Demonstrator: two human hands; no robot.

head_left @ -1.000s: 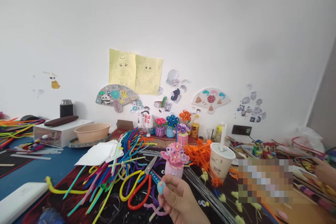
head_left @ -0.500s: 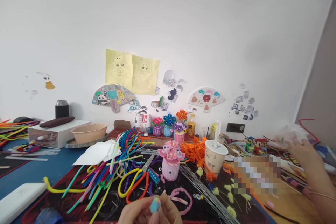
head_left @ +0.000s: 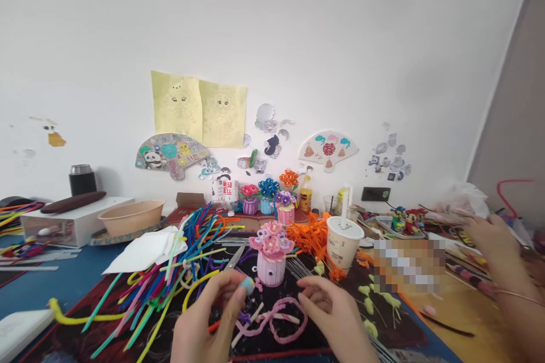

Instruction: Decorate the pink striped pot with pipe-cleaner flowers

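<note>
My left hand (head_left: pixel 213 315) pinches a small light-blue piece with a bit of yellow on it (head_left: pixel 246 285) between thumb and fingertips; its exact kind is too small to tell. My right hand (head_left: pixel 330 317) is open, fingers loosely bent and apart, beside a looped pink pipe cleaner (head_left: pixel 305 326) lying on the dark mat. Just beyond my hands stands a lilac pot of pink pipe-cleaner flowers (head_left: pixel 271 255) with googly eyes. Scissors (head_left: pixel 235 258) lie behind my left hand, mostly covered by it.
Loose coloured pipe cleaners (head_left: pixel 159 283) and white tissues (head_left: pixel 142 250) lie to the left. On the right are a lidded paper cup (head_left: pixel 344 247), orange pipe-cleaner pieces (head_left: pixel 309 235) and thin wires. Another person's hand (head_left: pixel 489 241) reaches in at far right. More flower pots (head_left: pixel 269 204) stand behind.
My hands have come apart and risen; the left keeps the light-blue piece, the right has moved rightward off it. The view has shifted slightly. The other person's hand has moved a little.
</note>
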